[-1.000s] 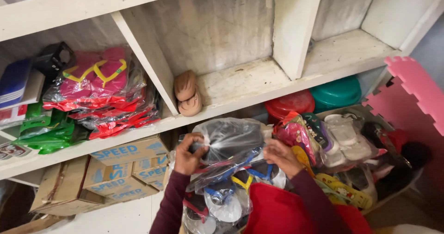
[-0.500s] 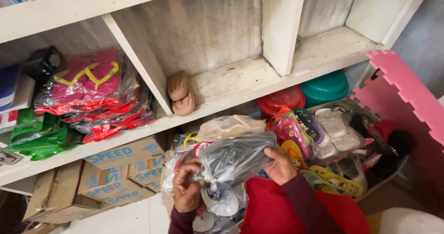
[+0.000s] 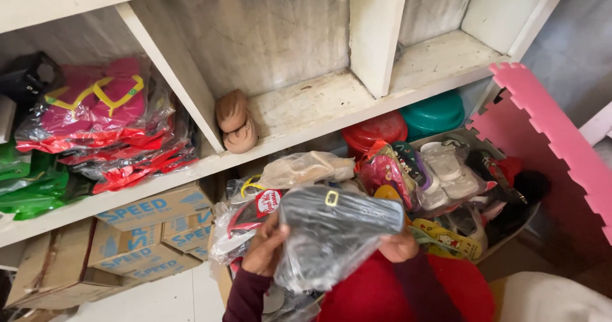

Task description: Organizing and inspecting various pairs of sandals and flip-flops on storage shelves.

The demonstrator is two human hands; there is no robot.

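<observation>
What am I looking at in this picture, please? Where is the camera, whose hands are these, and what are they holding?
There is no machine here. A person wears one camera on the head, and it looks down at that person's own two bare hands in front of white shelves.

The left hand and the right hand together hold a dark shoe wrapped in a clear plastic bag. It has a small gold buckle.

Below and behind the hands is a box full of more bagged shoes and sandals. On the shelf above stands a pair of brown shoes. To the left lie pink sandals in bags, with red ones and green ones beside them. Under that shelf are cardboard cartons. Red and green bowls sit behind the box, and a pink foam mat leans at the right.
</observation>
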